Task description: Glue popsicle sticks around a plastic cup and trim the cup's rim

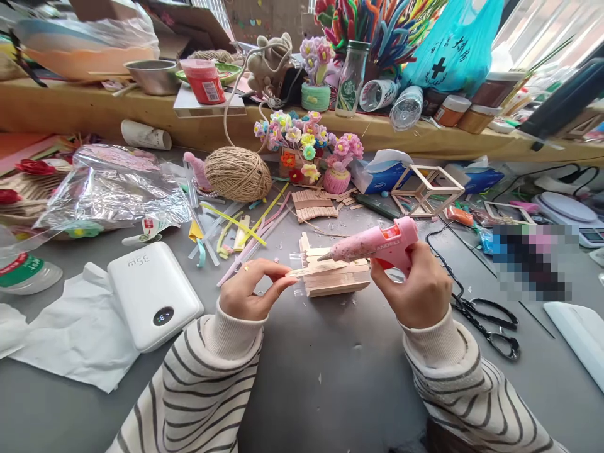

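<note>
Glue gun (372, 245) and flat stick (321, 269) meet over a small stick-built block (338, 288)

The block sits on the grey table (306, 377) between your hands, just right of your left fingertips. Your left hand (248, 292) angles inward, thumb and forefinger pinching the flat stick's near end; it points right across the block. Your right hand (419, 286) wraps the glue gun's handle, nozzle aimed left toward your left fingertips; whether it touches the stick, you cannot tell. The barrel hides part of the block's top. Beyond your fingertips lie a bundle of sticks (315, 209) and, farther left, a twine ball (238, 174). A white power bank (153, 296) lies left of your left fingers, black scissors (482, 320) right of your right.
</note>
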